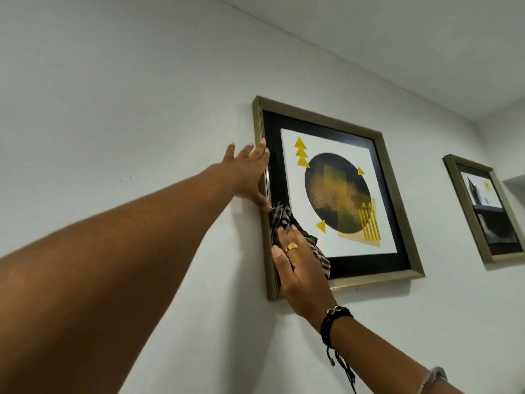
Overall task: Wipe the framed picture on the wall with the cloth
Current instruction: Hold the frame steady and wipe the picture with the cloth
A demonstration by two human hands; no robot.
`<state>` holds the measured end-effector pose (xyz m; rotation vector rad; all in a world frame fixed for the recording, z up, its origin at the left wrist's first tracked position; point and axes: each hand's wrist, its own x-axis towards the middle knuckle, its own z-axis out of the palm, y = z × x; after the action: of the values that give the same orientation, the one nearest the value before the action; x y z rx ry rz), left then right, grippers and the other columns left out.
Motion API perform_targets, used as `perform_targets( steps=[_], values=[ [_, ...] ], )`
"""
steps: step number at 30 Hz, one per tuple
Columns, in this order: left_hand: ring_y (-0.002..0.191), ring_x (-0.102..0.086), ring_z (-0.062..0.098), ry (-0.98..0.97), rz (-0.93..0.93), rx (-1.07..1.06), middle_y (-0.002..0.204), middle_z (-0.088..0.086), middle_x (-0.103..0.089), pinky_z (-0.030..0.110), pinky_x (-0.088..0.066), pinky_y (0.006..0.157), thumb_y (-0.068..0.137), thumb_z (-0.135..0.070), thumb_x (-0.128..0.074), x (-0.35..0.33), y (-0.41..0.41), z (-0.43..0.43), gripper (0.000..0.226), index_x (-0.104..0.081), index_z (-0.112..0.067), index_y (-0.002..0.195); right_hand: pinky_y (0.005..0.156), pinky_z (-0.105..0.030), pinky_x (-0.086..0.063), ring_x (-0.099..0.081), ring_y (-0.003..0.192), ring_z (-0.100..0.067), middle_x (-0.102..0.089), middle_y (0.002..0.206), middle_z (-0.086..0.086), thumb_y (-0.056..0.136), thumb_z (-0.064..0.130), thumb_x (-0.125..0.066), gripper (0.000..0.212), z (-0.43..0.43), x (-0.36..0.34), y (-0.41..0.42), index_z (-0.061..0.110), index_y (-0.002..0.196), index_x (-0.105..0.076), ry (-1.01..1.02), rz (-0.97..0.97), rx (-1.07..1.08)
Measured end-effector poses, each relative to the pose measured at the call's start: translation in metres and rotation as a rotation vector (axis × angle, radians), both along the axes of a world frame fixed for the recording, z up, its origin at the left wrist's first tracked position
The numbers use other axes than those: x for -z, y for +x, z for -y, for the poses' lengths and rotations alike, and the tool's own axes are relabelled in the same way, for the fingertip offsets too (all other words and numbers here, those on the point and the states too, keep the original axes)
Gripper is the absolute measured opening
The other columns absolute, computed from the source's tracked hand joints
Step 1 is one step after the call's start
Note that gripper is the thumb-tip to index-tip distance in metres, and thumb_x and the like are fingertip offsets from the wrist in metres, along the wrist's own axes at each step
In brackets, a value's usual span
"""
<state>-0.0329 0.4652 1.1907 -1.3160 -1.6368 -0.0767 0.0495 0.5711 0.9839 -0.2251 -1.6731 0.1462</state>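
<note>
A framed picture (397, 177) with a dull gold frame, black mat and a dark circle with yellow triangles hangs on the white wall. My left hand (248, 172) lies flat with fingers spread against the frame's left edge, thumb down near the cloth. My right hand (298, 271), with a gold ring and black wrist cords, presses a dark striped cloth (282, 214) against the lower left part of the glass and mat. Part of the cloth is hidden under the palm.
A second, smaller gold-framed picture (483, 209) hangs further right on the same wall. The ceiling (397, 38) meets the wall above. A corner and a pale ledge (514, 180) sit at the far right.
</note>
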Motion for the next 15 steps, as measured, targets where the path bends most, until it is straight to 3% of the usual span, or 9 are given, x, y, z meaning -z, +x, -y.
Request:
perform_targets(
  steps=[3, 7, 15],
  values=[
    [0.15, 0.011, 0.029, 0.003, 0.007, -0.008, 0.162, 0.006, 0.02, 0.056, 0.008, 0.117, 0.058, -0.073, -0.071, -0.001, 0.0, -0.003, 0.138, 0.011, -0.014, 0.152, 0.115, -0.024, -0.024, -0.025, 0.142, -0.001, -0.033, 0.146, 0.018, 0.095, 0.05, -0.032, 0.052, -0.008, 0.029, 0.009, 0.026, 0.138, -0.048, 0.136, -0.004, 0.082],
    [0.15, 0.012, 0.028, 0.01, 0.019, 0.003, 0.162, 0.004, 0.021, 0.055, 0.008, 0.117, 0.058, -0.076, -0.068, -0.001, -0.003, -0.003, 0.137, 0.012, -0.016, 0.152, 0.11, -0.022, -0.033, -0.034, 0.139, -0.004, -0.044, 0.144, 0.007, 0.097, 0.035, -0.035, 0.044, -0.023, 0.048, 0.023, 0.018, 0.13, -0.058, 0.255, 0.008, 0.149],
    [0.15, 0.012, 0.027, 0.014, 0.013, 0.025, 0.162, 0.003, 0.021, 0.055, 0.008, 0.117, 0.06, -0.076, -0.066, 0.003, -0.006, -0.006, 0.134, 0.011, -0.018, 0.152, 0.106, -0.03, -0.042, -0.045, 0.134, -0.014, -0.057, 0.136, -0.008, 0.094, 0.029, -0.039, 0.044, -0.049, 0.069, 0.042, 0.01, 0.126, -0.061, 0.35, 0.047, 0.263]
  ],
)
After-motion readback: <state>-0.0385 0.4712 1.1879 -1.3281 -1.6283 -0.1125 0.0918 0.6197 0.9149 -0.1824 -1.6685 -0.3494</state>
